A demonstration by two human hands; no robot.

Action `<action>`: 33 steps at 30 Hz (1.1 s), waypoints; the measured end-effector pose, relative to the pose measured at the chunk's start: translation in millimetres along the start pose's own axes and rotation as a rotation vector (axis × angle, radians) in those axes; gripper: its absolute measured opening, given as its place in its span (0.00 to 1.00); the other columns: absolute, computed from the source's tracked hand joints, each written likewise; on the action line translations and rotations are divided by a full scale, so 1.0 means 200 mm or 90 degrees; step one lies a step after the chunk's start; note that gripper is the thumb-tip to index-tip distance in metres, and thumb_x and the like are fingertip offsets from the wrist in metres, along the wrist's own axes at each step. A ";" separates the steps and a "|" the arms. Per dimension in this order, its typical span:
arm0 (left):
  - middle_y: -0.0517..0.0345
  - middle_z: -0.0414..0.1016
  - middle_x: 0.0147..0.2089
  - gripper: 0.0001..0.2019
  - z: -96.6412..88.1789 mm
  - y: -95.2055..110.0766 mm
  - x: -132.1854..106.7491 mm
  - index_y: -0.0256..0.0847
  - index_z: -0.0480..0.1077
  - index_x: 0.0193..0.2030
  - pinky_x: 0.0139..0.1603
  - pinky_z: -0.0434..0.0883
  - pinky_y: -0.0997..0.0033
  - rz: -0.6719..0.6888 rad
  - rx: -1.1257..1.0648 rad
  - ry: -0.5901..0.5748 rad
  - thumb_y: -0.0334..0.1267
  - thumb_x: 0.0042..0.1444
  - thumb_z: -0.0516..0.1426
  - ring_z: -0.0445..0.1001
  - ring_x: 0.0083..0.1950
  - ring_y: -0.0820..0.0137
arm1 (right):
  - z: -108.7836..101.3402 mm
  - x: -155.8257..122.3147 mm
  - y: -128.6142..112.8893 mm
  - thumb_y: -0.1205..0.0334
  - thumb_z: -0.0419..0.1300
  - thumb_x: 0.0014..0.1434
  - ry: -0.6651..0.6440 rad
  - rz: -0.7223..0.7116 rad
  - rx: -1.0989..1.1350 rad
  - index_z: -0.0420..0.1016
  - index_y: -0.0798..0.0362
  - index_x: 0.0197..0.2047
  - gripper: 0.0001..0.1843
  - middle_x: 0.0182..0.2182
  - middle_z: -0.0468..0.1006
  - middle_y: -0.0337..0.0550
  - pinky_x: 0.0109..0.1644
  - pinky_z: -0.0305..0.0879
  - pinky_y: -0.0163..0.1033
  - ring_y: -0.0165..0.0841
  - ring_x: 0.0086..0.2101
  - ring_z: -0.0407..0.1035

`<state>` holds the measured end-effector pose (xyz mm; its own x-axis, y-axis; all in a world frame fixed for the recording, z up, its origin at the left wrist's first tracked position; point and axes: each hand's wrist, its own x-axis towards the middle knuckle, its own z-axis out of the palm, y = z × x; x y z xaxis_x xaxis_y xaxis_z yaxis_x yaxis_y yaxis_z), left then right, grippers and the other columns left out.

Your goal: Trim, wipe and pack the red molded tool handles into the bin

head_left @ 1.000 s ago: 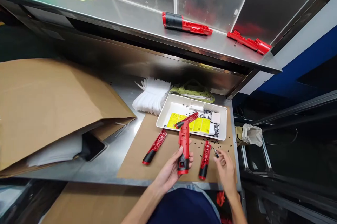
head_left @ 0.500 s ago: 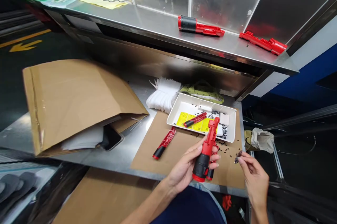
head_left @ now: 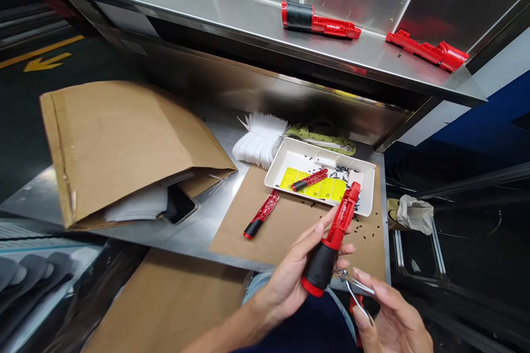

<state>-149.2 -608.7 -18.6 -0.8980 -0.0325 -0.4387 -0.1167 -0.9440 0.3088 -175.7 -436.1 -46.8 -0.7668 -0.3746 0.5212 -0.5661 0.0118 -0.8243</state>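
L hand [head_left: 285,281] round red tool [head_left: 323,262], R hand [head_left: 391,322] on tweezers [head_left: 356,289]

Two hands [head_left: 285,281] [head_left: 393,322], five red tool-housing pieces [head_left: 260,214], one white tray [head_left: 275,176].

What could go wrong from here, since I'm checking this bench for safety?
The metal tool in the right hand is close to the left hand gripping the red housing, so a slip could jab it. Loose black bits on the cardboard sheet could get knocked off and lost.
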 end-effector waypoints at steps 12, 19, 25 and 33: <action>0.55 0.79 0.39 0.31 0.02 0.00 -0.01 0.43 0.66 0.66 0.32 0.72 0.77 -0.034 0.059 0.003 0.46 0.56 0.65 0.74 0.29 0.74 | 0.12 -0.04 -0.08 0.63 0.68 0.59 0.105 0.057 -0.002 0.77 0.48 0.47 0.12 0.38 0.86 0.43 0.41 0.82 0.43 0.40 0.38 0.82; 0.54 0.78 0.37 0.32 0.03 0.01 -0.02 0.43 0.64 0.68 0.33 0.71 0.76 -0.053 0.062 0.009 0.46 0.58 0.64 0.74 0.30 0.74 | 0.11 0.00 -0.06 0.70 0.66 0.59 0.092 -0.010 0.011 0.77 0.55 0.48 0.13 0.40 0.85 0.47 0.41 0.83 0.44 0.41 0.38 0.82; 0.53 0.78 0.36 0.32 0.04 0.00 -0.01 0.44 0.63 0.69 0.33 0.71 0.77 -0.060 0.053 -0.003 0.46 0.59 0.63 0.74 0.30 0.74 | 0.12 -0.02 -0.05 0.69 0.66 0.60 0.087 -0.012 -0.003 0.76 0.54 0.48 0.12 0.39 0.85 0.48 0.40 0.83 0.44 0.42 0.38 0.82; 0.53 0.77 0.38 0.30 0.03 -0.01 0.00 0.44 0.63 0.68 0.33 0.72 0.78 -0.062 0.038 -0.024 0.42 0.60 0.62 0.74 0.31 0.74 | 0.11 -0.04 -0.06 0.69 0.66 0.59 0.102 0.001 -0.024 0.77 0.53 0.46 0.11 0.38 0.85 0.46 0.39 0.83 0.42 0.40 0.36 0.82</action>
<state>-152.2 -604.4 -14.2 -0.8964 0.0720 -0.4374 -0.2281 -0.9209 0.3160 -156.7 -454.3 -46.3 -0.8044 -0.2214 0.5512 -0.5735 0.0478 -0.8178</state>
